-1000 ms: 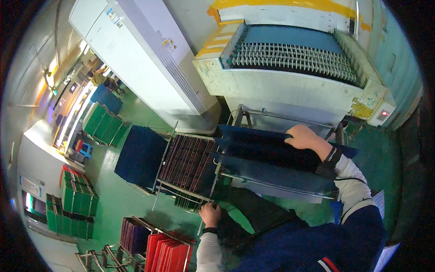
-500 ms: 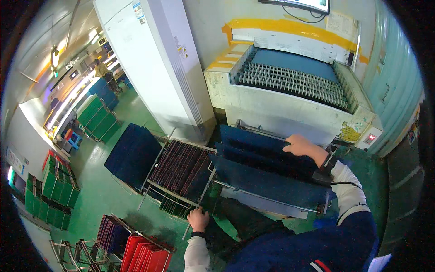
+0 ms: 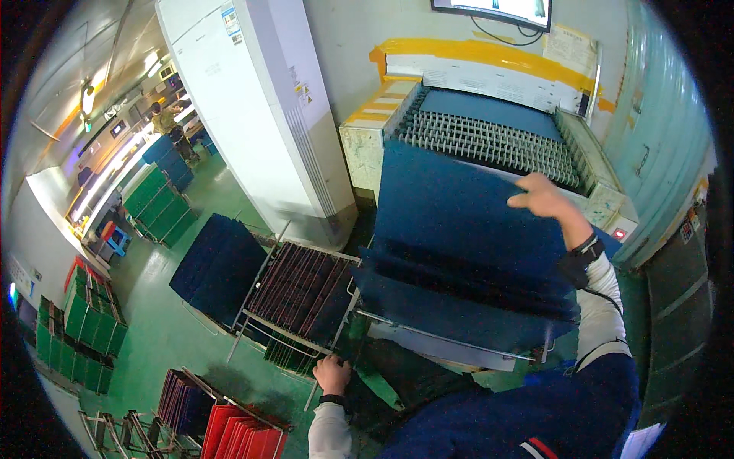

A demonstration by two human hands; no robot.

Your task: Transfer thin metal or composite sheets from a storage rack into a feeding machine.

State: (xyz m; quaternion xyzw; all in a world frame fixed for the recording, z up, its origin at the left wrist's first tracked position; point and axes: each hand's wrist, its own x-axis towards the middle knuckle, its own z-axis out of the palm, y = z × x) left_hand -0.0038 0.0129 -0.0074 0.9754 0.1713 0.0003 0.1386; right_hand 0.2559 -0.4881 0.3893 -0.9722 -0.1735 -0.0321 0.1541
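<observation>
The step in hand looks like drawing one panel up out of the wide rack. That dark blue panel stands at the rack's far edge, rising well above the other panels, its top edge overlapping the front of the roller machine in view. Its foot is hidden behind the others, so whether it is clear of the rack cannot be told.

The right hand is on the panel's top edge, right of the middle. It appears to pinch that edge between thumb and fingers; anything behind the sheet is out of sight. The left hand is at the near right corner of the narrow rack, fingers bent over the frame; whether they close on it cannot be told.

As a judgement, the next move calls for a firm pinch and a straight upward pull, so that the foot slides free without scraping its neighbours. With one hand set off to the right, the left end could sag or swing; a second hold there would steady the sheet.
</observation>
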